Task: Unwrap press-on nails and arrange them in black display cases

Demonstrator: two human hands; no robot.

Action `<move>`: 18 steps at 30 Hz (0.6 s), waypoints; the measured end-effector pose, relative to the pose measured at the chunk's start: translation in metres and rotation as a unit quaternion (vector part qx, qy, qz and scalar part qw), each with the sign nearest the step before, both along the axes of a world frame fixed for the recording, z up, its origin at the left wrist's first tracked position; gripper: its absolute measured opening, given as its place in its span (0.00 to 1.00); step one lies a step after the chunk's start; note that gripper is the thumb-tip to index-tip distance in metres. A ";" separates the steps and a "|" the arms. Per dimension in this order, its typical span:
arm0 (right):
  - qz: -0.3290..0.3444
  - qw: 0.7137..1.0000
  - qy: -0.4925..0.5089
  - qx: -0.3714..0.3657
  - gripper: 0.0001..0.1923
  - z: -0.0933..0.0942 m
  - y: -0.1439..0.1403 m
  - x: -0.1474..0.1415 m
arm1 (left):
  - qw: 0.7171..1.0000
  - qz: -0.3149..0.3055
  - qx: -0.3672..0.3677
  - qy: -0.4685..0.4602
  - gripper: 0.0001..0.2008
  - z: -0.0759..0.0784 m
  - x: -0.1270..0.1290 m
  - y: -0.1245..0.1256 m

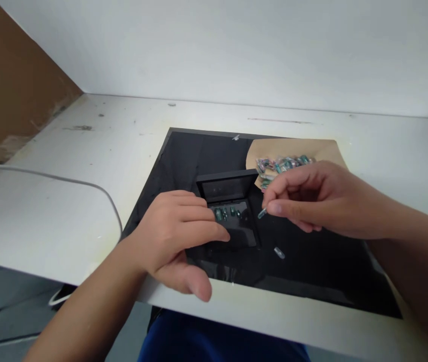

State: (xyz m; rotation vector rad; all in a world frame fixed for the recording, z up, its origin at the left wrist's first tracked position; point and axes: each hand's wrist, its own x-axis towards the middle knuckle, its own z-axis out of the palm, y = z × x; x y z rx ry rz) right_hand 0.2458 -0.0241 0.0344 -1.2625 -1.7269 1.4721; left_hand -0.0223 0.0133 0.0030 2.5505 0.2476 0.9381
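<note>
Two bare forearms are showing, one entering from the lower left of the frame and one from the lower right, with no sleeves, watch or rings covering them. The left hand [178,236] and right hand [308,198] are wearing no gloves, nails trimmed short. At the bottom centre, bright blue clothing is showing on the lap.

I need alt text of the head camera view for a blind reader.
The right hand pinches a small clear capsule above a small open black box holding green capsules, which the left hand steadies on a black mat; more capsules lie on brown paper.
</note>
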 end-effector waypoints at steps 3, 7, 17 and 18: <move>-0.008 0.999 -0.037 -0.021 0.11 0.000 -0.002 -0.004 | 1.000 0.001 0.009 0.013 0.36 0.002 -0.001 0.001; -0.042 0.996 -0.074 0.012 0.12 0.003 0.002 0.004 | 1.000 -0.004 0.012 0.021 0.35 0.003 -0.002 0.001; -0.163 0.913 -0.322 0.189 0.11 -0.013 0.027 0.040 | 0.999 -0.007 0.030 0.038 0.33 0.002 -0.004 0.002; -0.113 0.919 -0.334 0.176 0.12 -0.017 0.028 0.039 | 0.999 -0.007 0.032 0.039 0.33 0.002 -0.004 0.002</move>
